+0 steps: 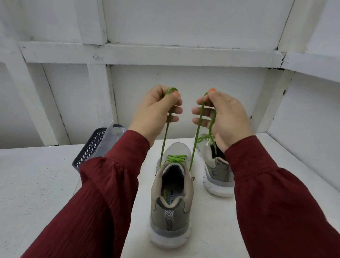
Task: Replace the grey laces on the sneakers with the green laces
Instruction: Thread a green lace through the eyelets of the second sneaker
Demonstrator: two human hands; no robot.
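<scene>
So, the grey sneaker (171, 192) sits heel toward the camera in the middle of the white table (26, 188). Its green lace (165, 136) is crossed through the top eyelets, with both ends pulled straight up. The left hand (156, 111) pinches one end and the right hand (225, 117) pinches the other, fingers curled round the lace. The second sneaker (217, 170) stands just behind to the right, also green-laced, partly hidden by the right wrist. A dark mesh basket (92, 146) with clear plastic (113, 130) peeks out behind the left red sleeve (101, 195).
</scene>
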